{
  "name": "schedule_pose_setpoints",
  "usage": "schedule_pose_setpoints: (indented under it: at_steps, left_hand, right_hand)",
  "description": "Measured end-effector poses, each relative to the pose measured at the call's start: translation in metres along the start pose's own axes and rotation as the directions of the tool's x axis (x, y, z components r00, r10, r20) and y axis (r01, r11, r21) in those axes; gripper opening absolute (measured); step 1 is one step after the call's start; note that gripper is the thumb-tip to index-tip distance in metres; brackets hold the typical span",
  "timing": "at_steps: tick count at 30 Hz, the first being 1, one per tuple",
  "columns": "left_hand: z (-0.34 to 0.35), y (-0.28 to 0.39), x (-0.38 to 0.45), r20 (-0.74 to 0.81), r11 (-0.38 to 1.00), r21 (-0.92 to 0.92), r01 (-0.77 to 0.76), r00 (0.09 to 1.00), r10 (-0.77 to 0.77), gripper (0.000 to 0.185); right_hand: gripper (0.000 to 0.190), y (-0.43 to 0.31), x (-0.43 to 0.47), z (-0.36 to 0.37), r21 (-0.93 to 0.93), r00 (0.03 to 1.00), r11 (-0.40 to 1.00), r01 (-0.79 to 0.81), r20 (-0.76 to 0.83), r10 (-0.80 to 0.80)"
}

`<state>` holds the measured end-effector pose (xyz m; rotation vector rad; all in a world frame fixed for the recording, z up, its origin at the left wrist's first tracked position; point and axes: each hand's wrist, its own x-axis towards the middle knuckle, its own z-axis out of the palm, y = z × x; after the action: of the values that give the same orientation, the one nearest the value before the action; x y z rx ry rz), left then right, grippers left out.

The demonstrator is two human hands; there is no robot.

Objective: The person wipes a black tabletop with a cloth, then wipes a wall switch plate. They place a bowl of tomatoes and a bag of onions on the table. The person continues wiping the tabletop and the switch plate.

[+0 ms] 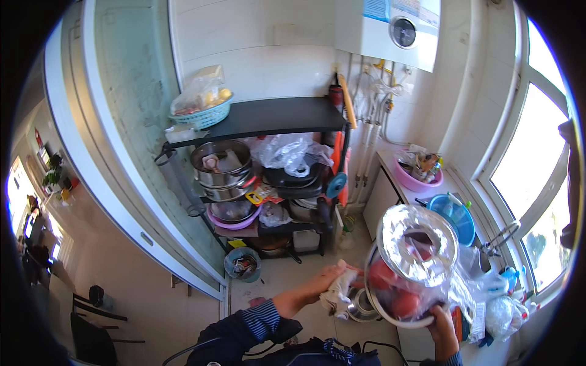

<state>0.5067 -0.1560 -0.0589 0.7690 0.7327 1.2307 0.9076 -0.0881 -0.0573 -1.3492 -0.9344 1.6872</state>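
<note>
My right hand (442, 322) grips the lower right rim of a pale round basin (398, 320). Red, rounded items (405, 302) in clear plastic lie in the basin, and a ring-shaped piece covered with aluminium foil (389, 233) rests over them. My left hand (336, 277) holds a crumpled light cloth (338, 297) at the basin's left side; whether its fingers also touch the basin cannot be told. Below, partly hidden by the basin, a round stainless-steel pot or lid (359, 306) is seen.
A black shelf rack (279, 116) with steel steamer pots (222, 183) stands ahead, a lined waste bin (242, 264) at its lower left. On the right counter are a pink basin (419, 183), a blue basin (462, 228) and plastic bags (503, 315). A sliding glass door (137, 114) borders the left.
</note>
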Motion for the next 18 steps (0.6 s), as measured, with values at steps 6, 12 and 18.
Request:
schedule_pose_setpoints:
  at_steps: [6,12,18]
  left_hand:
    - [-0.05,0.119,-0.079,-0.183,0.977,0.059,-0.203,0.96,0.211,0.069]
    - [-0.082,0.207,-0.089,-0.257,0.864,0.034,-0.502,0.831,0.493,0.077]
    - [-0.136,0.284,-0.07,-0.417,0.765,0.082,-0.639,0.675,0.609,0.074]
  right_hand:
    - [0.035,-0.069,0.072,0.17,-0.133,0.967,0.991,-0.022,0.25,0.055]
    - [0.037,-0.151,0.108,0.315,-0.242,0.871,0.97,0.04,0.484,0.084]
    - [0.034,-0.205,0.158,0.437,-0.254,0.732,0.965,0.068,0.67,0.125]
